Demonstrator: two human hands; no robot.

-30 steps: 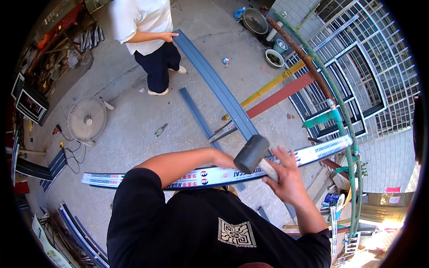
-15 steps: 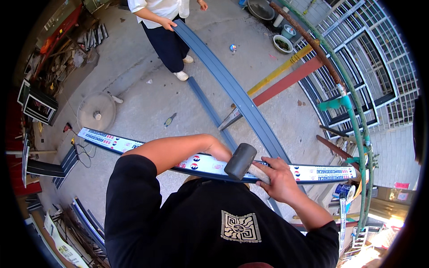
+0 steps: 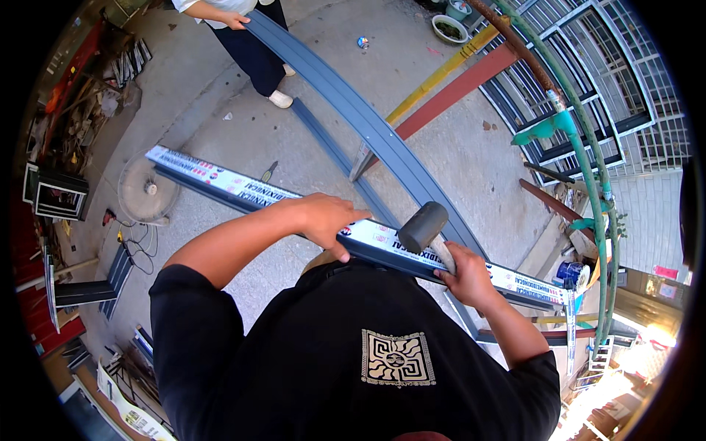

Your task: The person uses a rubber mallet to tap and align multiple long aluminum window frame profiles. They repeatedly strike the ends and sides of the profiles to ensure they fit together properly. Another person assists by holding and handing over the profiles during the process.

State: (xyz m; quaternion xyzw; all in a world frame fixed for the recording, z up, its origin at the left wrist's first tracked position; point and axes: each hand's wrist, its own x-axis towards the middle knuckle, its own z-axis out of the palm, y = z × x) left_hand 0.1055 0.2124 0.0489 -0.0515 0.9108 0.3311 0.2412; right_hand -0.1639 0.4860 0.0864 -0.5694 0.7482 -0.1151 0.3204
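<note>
A long dark metal profile with printed white protective film on its upper face lies slantwise in front of my body. My left hand spans it, thumb at the near edge and fingers at the far edge. My right hand is closed around the pale handle of a rubber mallet. Its black cylindrical head is over the film, left of that hand; contact cannot be told. Beyond, a long grey-blue profile passes close to the far side of the film-covered one. Another person's hand holds its far end.
A red beam and a yellow bar run toward the green pipe rail at right. Lower down lies another grey-blue bar. A round fan and a cable are at left. Metal window frames lean at right.
The film-covered profile has turned, its left part swinging away from my body. My left hand has come into fuller view on it. The mallet has shifted right and slightly upward with my right hand.
</note>
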